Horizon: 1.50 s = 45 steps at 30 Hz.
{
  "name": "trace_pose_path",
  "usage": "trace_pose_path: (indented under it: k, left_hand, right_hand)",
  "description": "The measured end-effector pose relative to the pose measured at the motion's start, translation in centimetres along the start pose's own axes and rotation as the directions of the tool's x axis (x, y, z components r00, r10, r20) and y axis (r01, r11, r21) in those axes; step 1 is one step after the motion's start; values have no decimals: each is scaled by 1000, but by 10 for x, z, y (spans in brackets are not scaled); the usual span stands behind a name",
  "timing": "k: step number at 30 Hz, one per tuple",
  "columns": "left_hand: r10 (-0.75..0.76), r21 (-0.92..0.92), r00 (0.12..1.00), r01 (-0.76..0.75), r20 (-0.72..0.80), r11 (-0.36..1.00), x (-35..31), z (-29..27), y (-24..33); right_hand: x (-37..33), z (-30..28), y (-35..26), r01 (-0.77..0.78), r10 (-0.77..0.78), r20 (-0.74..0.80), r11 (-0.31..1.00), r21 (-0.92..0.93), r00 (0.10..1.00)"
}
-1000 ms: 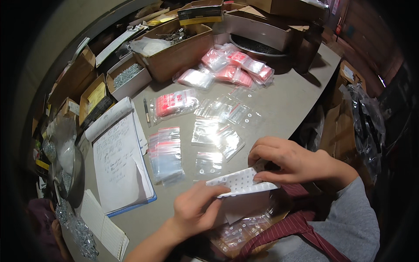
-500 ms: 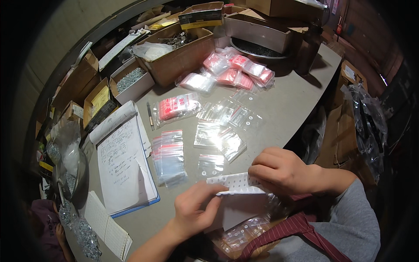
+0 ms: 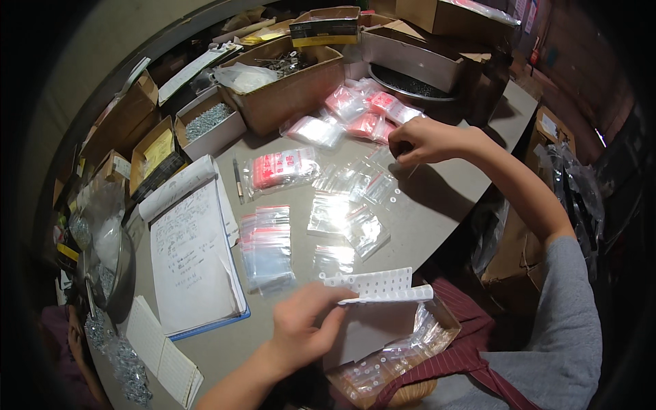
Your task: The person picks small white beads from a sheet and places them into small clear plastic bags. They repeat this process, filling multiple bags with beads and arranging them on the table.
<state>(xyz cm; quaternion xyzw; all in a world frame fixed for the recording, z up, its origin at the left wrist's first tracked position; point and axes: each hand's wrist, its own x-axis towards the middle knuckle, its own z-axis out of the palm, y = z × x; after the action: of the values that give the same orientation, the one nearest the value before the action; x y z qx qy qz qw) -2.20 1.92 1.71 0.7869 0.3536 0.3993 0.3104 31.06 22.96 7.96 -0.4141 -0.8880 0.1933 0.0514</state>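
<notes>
My left hand pinches a folded white sheet of small round stickers between thumb and fingers, over a pale backing sheet. My right hand reaches far across the table. Its fingers are curled together over the right end of the spread clear zip bags, and whatever they hold is hidden or too small to make out. Small round stickers show on some of these bags. More zip bags lie nearer, left of them. Below the sticker sheet, an open cardboard box contains clear bags with round stickers.
A stack of red-edged zip bags lies beside a clipboard. Behind it are a pen and packs of red-printed bags. Boxes of hardware line the back. A dark bottle stands at the back right.
My right hand has left the sticker sheet and moved far and to the right, over the spread zip bags. My left hand keeps hold of the sheet in nearly the same place.
</notes>
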Motion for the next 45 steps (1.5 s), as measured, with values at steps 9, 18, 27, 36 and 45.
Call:
trace_pose_path:
  k: [9, 18, 27, 36, 45]
  left_hand:
    - [-49, -14, 998, 50, 26, 999, -2, 0, 1]
    - [47, -28, 999, -48, -26, 998, -3, 4, -5]
    - [20, -38, 999, -19, 29, 999, -3, 1, -1]
    - [65, -46, 998, -65, 0, 997, -2, 2, -1]
    - [54, -27, 998, -53, 31, 998, -2, 1, -1]
  right_hand:
    - [28, 8, 2, -41, 61, 110, 983, -180, 992]
    - [41, 11, -31, 96, -98, 20, 989, 114, 995]
    - [69, 23, -48, 192, -222, 118, 956, 222, 968]
    - [81, 41, -72, 235, -213, 152, 961, -147, 965]
    - [86, 41, -57, 96, -98, -1, 983, -157, 995]
